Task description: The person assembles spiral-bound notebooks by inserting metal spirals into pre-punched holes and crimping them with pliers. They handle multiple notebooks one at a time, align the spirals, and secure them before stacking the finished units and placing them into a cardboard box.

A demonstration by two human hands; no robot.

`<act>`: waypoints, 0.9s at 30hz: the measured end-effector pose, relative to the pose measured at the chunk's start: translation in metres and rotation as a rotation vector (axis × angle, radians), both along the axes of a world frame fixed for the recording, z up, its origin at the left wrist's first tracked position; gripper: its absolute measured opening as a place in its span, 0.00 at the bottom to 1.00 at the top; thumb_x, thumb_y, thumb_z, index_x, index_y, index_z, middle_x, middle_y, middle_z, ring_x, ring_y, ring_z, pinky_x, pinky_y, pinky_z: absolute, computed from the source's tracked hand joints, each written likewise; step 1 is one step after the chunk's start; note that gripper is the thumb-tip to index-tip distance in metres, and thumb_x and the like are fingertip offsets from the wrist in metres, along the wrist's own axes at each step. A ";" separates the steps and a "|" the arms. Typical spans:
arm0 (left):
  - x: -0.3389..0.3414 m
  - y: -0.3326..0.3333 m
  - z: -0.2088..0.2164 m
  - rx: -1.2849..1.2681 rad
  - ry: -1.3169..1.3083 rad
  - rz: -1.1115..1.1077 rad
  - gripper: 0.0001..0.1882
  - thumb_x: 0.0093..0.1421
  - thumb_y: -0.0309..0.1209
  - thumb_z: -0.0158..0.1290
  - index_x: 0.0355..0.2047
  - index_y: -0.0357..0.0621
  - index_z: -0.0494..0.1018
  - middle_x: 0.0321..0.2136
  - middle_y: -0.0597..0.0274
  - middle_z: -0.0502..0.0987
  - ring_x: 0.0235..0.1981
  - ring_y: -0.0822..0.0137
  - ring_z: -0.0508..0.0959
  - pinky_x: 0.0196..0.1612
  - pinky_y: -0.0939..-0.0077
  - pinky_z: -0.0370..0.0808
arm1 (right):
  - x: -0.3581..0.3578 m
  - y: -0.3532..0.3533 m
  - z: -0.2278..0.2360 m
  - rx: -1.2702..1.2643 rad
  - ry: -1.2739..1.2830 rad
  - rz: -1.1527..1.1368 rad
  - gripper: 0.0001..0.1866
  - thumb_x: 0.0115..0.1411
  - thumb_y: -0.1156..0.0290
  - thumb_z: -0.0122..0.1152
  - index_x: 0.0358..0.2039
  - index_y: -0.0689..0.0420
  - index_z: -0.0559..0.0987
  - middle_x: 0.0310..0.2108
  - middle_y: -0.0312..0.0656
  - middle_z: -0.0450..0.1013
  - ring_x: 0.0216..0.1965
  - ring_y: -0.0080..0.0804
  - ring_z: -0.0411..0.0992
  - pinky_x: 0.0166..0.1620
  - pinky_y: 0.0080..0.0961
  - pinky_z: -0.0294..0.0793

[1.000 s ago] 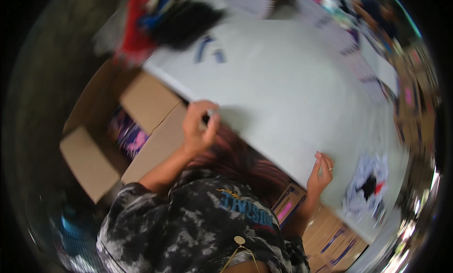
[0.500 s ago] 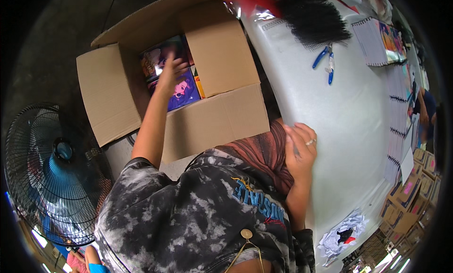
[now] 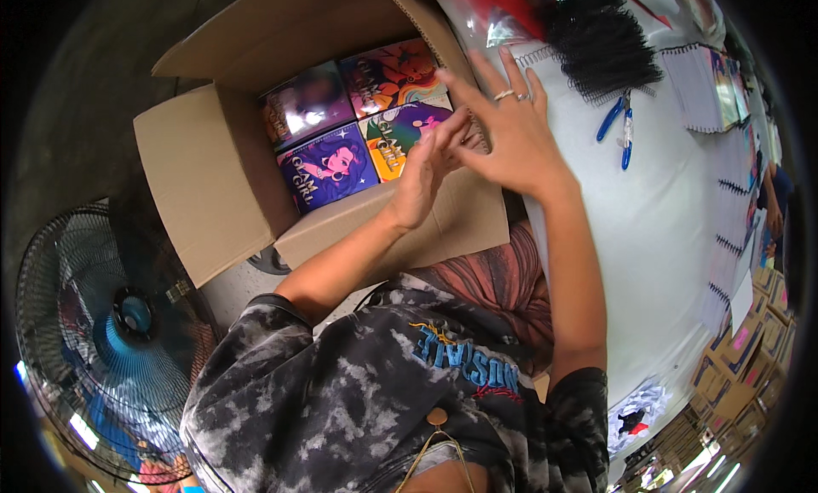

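Note:
An open cardboard box (image 3: 204, 182) holds several stacks of notebooks with colourful illustrated covers. One top cover is blue-purple (image 3: 354, 179), another dark purple with glare (image 3: 294, 122); a red-orange notebook (image 3: 388, 75) and a green-and-yellow notebook (image 3: 383, 144) lie to their right. Above the box's near right corner, my left hand (image 3: 417, 186) has its fingers stretched toward my right palm. Whether they touch is hard to tell. My right hand (image 3: 515, 139), wearing rings, has its fingers spread over the box's right side. Neither hand holds anything visible.
On the white-covered table (image 3: 630, 263) lie blue-handled pliers (image 3: 628, 139), black spiral coils (image 3: 601, 50) and a row of spiral-bound notebooks (image 3: 724, 212). Crumpled paper (image 3: 635, 412) rests at the near end. A standing fan (image 3: 128, 322) is at left; stacked cartons (image 3: 741, 357) stand at right.
My left hand has come out of the box interior toward the right. My right hand has risen from the table edge to meet it. The box's right flap no longer covers the right-hand notebooks.

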State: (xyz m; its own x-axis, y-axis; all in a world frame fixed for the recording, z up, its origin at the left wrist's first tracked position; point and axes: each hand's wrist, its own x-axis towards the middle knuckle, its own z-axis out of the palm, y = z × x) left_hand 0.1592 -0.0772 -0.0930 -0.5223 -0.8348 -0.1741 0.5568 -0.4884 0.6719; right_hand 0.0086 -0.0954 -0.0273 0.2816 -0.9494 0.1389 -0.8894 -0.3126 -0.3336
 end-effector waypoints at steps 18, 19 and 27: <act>0.086 -0.312 -0.164 -0.635 -1.225 -0.986 0.22 0.50 0.41 0.60 0.43 0.43 0.73 0.40 0.64 0.75 0.43 0.69 0.73 0.47 0.72 0.69 | -0.037 -0.012 0.004 -0.037 -0.643 0.003 0.34 0.33 0.66 0.58 0.48 0.50 0.75 0.47 0.44 0.72 0.55 0.38 0.63 0.60 0.36 0.50; 0.087 -0.314 -0.162 -0.631 -1.246 -0.992 0.22 0.50 0.40 0.60 0.43 0.43 0.73 0.40 0.64 0.75 0.43 0.69 0.73 0.47 0.72 0.69 | -0.037 -0.011 0.002 -0.015 -0.650 0.010 0.36 0.31 0.66 0.57 0.49 0.50 0.74 0.49 0.44 0.70 0.56 0.39 0.63 0.61 0.36 0.50; 0.072 -0.321 -0.135 -0.669 -1.272 -0.979 0.20 0.50 0.38 0.60 0.42 0.43 0.73 0.40 0.64 0.75 0.42 0.69 0.73 0.46 0.74 0.69 | -0.033 -0.006 0.016 -0.009 -0.709 0.012 0.35 0.31 0.69 0.56 0.48 0.51 0.75 0.49 0.43 0.70 0.56 0.39 0.61 0.60 0.34 0.49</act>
